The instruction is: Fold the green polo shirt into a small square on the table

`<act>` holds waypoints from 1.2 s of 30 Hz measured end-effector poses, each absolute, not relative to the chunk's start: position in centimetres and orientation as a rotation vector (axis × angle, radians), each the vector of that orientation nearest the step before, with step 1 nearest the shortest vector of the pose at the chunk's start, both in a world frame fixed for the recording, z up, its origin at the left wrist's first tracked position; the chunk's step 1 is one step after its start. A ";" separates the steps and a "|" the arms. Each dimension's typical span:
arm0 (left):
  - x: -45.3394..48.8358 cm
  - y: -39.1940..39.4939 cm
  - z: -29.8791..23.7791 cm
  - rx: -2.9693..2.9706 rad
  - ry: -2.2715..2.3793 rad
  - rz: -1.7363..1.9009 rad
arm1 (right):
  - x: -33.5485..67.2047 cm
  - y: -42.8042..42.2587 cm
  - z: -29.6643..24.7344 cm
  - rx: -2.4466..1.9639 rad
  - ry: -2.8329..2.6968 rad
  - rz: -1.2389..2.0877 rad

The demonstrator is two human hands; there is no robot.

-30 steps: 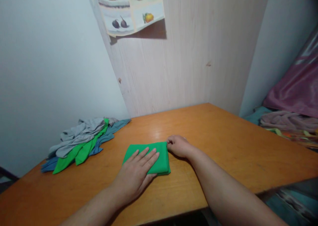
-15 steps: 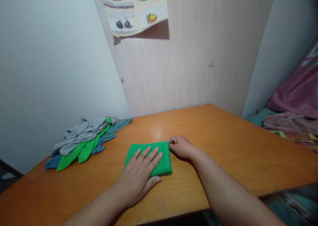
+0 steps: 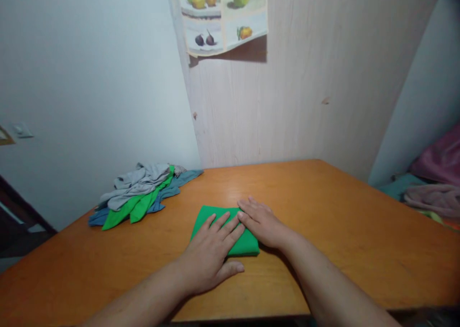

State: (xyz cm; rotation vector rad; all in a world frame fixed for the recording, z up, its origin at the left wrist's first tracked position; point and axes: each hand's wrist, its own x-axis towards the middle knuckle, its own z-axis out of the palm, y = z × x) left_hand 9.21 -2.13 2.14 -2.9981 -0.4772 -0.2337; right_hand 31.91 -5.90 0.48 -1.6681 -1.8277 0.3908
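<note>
A green cloth (image 3: 247, 244), folded into a flat rectangle, lies on the wooden table near its front edge. My left hand (image 3: 212, 255) rests flat on the cloth, fingers spread over its middle and the thumb on the tabletop just in front of it. On the cloth's far right corner lies my right hand (image 3: 262, 220), palm down with its fingers stretched out. The fingertips of both hands nearly meet on the cloth. Neither hand grips anything.
A loose pile of grey, green and blue clothes (image 3: 142, 188) sits at the table's left back edge. The orange-brown table (image 3: 334, 236) reaches the wall. A fruit poster (image 3: 223, 20) hangs above. Pink fabric (image 3: 440, 159) is heaped beyond the right edge.
My right hand has left the cloth's right edge, where its fingers were bent, and now lies flat over the far right corner. My left hand stays on the cloth. The view has shifted left.
</note>
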 end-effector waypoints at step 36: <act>9.1 1.5 2.7 -3.107 -0.825 -0.352 | 31.4 -8.5 0.1 -1.854 -2.106 0.336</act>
